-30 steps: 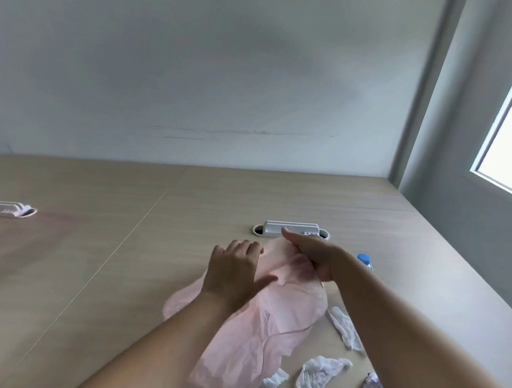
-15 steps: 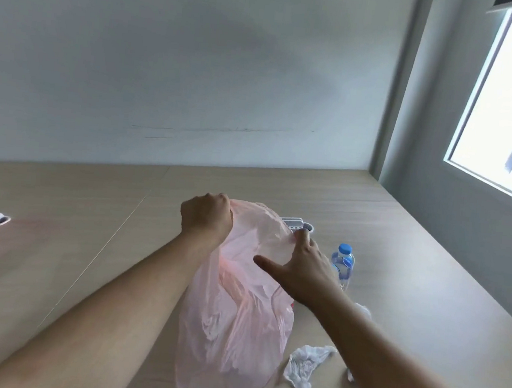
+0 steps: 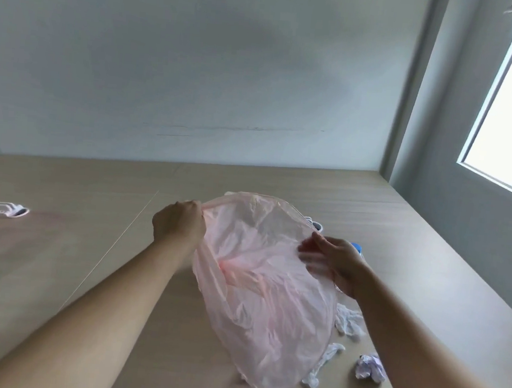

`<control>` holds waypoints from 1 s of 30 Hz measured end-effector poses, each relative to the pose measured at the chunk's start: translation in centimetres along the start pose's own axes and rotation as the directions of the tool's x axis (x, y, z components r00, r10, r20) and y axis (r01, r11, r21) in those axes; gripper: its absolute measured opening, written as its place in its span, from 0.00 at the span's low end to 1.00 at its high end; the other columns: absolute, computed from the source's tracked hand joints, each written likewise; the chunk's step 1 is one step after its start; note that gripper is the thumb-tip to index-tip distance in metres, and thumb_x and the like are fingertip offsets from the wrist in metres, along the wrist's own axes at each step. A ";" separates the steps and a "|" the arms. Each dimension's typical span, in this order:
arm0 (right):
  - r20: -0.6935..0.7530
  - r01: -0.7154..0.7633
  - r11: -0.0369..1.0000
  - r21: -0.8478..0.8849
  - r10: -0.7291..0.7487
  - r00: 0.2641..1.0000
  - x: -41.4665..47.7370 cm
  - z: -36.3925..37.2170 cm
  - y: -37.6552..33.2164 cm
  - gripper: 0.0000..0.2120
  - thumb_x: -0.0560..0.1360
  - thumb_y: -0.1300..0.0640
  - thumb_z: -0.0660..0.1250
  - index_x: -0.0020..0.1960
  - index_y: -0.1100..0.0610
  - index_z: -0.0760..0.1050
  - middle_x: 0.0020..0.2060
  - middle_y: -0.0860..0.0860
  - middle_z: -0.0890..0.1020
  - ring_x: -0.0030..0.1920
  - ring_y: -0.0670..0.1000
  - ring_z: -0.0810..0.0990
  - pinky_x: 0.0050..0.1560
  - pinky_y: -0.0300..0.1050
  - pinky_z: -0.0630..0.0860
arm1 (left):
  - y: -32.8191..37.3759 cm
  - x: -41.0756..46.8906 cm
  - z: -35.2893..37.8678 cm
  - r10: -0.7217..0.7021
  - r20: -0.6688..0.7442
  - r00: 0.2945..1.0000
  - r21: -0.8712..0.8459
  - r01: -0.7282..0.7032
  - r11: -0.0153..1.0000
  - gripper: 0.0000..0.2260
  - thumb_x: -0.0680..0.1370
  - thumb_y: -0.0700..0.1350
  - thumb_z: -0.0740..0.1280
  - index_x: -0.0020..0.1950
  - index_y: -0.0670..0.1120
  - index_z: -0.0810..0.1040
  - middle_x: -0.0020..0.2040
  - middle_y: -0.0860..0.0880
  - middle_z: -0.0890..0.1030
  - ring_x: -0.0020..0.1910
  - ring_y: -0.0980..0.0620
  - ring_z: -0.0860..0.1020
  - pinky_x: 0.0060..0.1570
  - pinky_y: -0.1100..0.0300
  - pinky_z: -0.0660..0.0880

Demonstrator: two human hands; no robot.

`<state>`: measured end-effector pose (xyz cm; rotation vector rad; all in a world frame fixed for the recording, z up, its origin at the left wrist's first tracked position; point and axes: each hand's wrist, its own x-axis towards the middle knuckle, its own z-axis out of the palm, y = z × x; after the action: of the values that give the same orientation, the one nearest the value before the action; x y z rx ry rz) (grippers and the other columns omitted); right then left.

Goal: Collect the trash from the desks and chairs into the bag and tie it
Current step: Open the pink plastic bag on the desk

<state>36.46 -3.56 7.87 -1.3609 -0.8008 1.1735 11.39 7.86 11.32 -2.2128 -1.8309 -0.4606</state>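
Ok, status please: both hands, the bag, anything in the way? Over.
Left hand grips pink bag rim, right hand pinches opposite rim. Bag mouth open. Crumpled tissues loose on desk beside it.

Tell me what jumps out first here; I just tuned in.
The translucent pink bag held up mid-desk dominates: the left hand grips its rim, the right hand is at the opposite edge, fingers blurred. Crumpled white tissues and a paper wad lie on the desk to its right, not yet inside.
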 end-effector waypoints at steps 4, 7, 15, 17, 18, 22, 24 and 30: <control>-0.107 -0.207 0.938 0.279 0.245 0.964 0.7 -1.3 -0.7 0.15 0.78 0.52 0.64 0.36 0.60 0.71 0.17 0.51 0.74 0.15 0.48 0.72 0.16 0.35 0.69 | -2.9 -1.0 0.4 -0.005 0.025 1.000 -0.005 0.006 1.000 0.08 0.75 0.39 0.59 0.48 0.50 0.75 0.50 0.47 0.79 0.50 0.44 0.78 0.40 0.58 0.66; -0.008 -0.328 0.916 0.233 0.339 0.941 0.3 -1.7 -1.0 0.16 0.78 0.52 0.62 0.35 0.61 0.70 0.17 0.53 0.75 0.14 0.49 0.73 0.15 0.35 0.68 | -4.8 -2.2 0.6 0.031 0.051 0.998 -0.003 -0.031 1.000 0.10 0.73 0.36 0.59 0.45 0.50 0.74 0.48 0.48 0.77 0.50 0.45 0.76 0.38 0.58 0.65; 0.112 -0.310 0.949 0.048 0.304 0.946 0.7 1.1 -1.6 0.16 0.79 0.52 0.62 0.35 0.58 0.69 0.18 0.50 0.74 0.16 0.46 0.73 0.19 0.35 0.71 | 1.3 -6.1 0.3 0.496 -0.107 0.862 -0.202 -0.507 0.838 0.30 0.63 0.62 0.63 0.61 0.51 0.72 0.56 0.50 0.78 0.54 0.47 0.77 0.50 0.54 0.72; 0.067 -0.203 0.977 -0.064 0.207 0.976 1.2 2.2 -1.6 0.13 0.78 0.52 0.63 0.38 0.57 0.70 0.25 0.51 0.76 0.24 0.48 0.76 0.28 0.41 0.75 | 4.5 -7.1 1.4 0.539 -0.116 0.834 -0.076 -0.548 0.833 0.31 0.62 0.67 0.68 0.57 0.49 0.75 0.50 0.51 0.81 0.47 0.49 0.80 0.43 0.55 0.74; 0.027 -0.147 0.980 -0.137 0.152 0.988 1.4 2.7 -1.7 0.13 0.78 0.50 0.64 0.38 0.57 0.70 0.28 0.52 0.76 0.27 0.49 0.76 0.31 0.44 0.74 | 5.8 -7.4 2.0 0.535 -0.067 0.842 -0.029 -0.537 0.843 0.29 0.62 0.67 0.71 0.53 0.48 0.77 0.46 0.51 0.82 0.43 0.49 0.81 0.40 0.55 0.73; -0.051 0.067 0.917 -0.394 -0.094 0.994 1.5 2.7 -2.6 0.18 0.74 0.41 0.66 0.38 0.56 0.73 0.34 0.51 0.75 0.34 0.50 0.75 0.36 0.41 0.70 | 8.0 -6.6 3.0 0.445 -0.013 0.896 0.056 -0.443 0.895 0.13 0.58 0.49 0.80 0.30 0.48 0.76 0.22 0.50 0.76 0.20 0.50 0.76 0.28 0.63 0.68; 0.013 0.177 0.655 -0.734 -0.247 0.969 0.9 1.9 -2.6 0.25 0.67 0.35 0.69 0.52 0.54 0.73 0.44 0.49 0.77 0.46 0.52 0.77 0.46 0.45 0.73 | 8.2 -5.7 1.8 0.355 -0.045 0.934 0.041 -0.354 0.934 0.05 0.66 0.46 0.75 0.36 0.48 0.81 0.27 0.48 0.80 0.26 0.48 0.80 0.30 0.62 0.71; -0.035 0.087 0.359 -0.929 -0.321 0.947 -0.5 -0.3 -1.2 0.43 0.62 0.46 0.74 0.70 0.47 0.55 0.63 0.53 0.71 0.59 0.58 0.75 0.53 0.48 0.72 | 9.0 -1.1 -1.4 0.244 -0.018 0.970 -0.023 -0.245 0.969 0.10 0.78 0.43 0.57 0.47 0.45 0.78 0.48 0.43 0.82 0.49 0.41 0.80 0.42 0.57 0.68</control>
<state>36.79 -3.93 9.10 -2.1619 -1.5515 0.2444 19.86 4.60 12.35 -2.4027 -1.5239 -0.4509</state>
